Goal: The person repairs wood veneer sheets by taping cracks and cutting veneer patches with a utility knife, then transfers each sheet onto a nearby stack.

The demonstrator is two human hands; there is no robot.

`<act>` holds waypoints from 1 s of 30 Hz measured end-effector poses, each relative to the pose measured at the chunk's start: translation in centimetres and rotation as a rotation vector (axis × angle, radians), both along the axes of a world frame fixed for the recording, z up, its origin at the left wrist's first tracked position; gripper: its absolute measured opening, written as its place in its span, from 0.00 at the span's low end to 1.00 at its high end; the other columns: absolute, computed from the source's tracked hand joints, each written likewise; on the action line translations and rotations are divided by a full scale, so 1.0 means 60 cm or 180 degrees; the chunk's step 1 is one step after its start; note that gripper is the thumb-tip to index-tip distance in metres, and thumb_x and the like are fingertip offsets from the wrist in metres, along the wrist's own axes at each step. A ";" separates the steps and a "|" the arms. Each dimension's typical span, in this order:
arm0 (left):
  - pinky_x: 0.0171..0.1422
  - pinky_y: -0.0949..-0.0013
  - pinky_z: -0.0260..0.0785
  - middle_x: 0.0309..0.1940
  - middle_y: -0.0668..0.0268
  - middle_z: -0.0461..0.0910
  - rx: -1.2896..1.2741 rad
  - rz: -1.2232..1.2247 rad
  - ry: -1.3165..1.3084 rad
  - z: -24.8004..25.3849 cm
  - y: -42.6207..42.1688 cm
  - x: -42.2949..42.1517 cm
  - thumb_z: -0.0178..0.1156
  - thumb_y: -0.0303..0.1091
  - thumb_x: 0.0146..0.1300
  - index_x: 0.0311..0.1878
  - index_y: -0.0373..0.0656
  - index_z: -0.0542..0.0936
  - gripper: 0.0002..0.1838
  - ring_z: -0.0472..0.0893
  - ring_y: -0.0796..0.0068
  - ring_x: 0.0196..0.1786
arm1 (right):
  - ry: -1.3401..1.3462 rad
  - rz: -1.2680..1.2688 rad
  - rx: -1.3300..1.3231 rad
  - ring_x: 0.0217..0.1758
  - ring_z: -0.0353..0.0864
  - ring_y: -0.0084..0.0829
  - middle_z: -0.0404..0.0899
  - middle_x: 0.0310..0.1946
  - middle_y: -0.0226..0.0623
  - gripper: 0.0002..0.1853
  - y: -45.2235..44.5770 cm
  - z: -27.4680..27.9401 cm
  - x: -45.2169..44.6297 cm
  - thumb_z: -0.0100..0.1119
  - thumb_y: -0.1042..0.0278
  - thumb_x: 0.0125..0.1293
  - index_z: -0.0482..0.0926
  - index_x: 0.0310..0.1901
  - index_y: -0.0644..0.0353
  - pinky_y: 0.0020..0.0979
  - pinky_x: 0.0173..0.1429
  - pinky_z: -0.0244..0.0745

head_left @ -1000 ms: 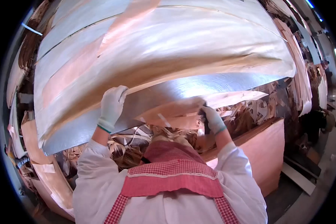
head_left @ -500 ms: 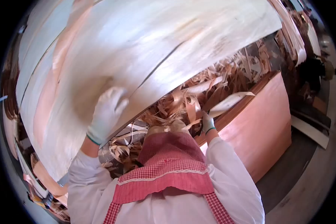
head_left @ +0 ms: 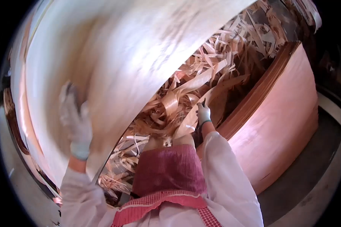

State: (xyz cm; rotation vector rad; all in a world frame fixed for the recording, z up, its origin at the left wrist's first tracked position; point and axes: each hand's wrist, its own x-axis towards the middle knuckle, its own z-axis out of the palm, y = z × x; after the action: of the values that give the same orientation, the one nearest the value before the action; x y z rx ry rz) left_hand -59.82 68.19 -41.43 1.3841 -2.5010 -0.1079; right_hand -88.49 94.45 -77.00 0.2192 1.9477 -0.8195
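While a broad, pale wood-veneer sheet [head_left: 121, 64] covers the left side, curled tan wood shavings [head_left: 170, 104] lie between it and a pinkish veneer stack [head_left: 276, 117] on grey floor [head_left: 291, 200]. The white-gloved left hand [head_left: 75, 119] is over the sheet, fingers apart; the white-gloved right hand's [head_left: 203, 112] grip beside a long tan strip [head_left: 186, 124] is unclear.

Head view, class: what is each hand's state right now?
Left hand: open, spread over the pale sheet.
Right hand: at a wood strip; whether it is open or holding anything cannot be told.
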 end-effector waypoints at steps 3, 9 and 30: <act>0.77 0.55 0.48 0.71 0.50 0.58 0.0417 0.0103 0.0344 -0.024 0.013 0.020 0.48 0.41 0.71 0.70 0.30 0.57 0.31 0.58 0.54 0.73 | 0.0343 0.0083 0.0052 0.17 0.70 0.25 0.73 0.20 0.29 0.16 -0.015 -0.178 -0.048 0.57 0.55 0.65 0.80 0.42 0.59 0.27 0.20 0.66; 0.76 0.58 0.46 0.73 0.51 0.54 0.0880 0.1324 0.0724 -0.048 0.025 -0.117 0.45 0.41 0.69 0.72 0.31 0.51 0.35 0.55 0.56 0.74 | 0.0290 0.0256 0.0007 0.49 0.81 0.47 0.82 0.43 0.52 0.23 -0.034 -0.406 -0.063 0.53 0.52 0.65 0.79 0.52 0.63 0.41 0.54 0.72; 0.75 0.56 0.54 0.70 0.51 0.58 -0.0258 -0.0471 -0.0378 -0.087 0.018 -0.074 0.39 0.51 0.73 0.71 0.32 0.56 0.34 0.60 0.56 0.71 | -0.0263 -0.1527 -0.0678 0.22 0.74 0.26 0.77 0.27 0.32 0.11 -0.059 -0.456 -0.043 0.56 0.63 0.65 0.78 0.45 0.60 0.28 0.24 0.67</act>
State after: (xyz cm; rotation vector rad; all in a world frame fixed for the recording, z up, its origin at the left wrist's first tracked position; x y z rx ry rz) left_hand -64.29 69.25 -46.62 1.2062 -2.6718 0.0467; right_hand -91.06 90.92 -104.34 0.5964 1.7347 -1.2989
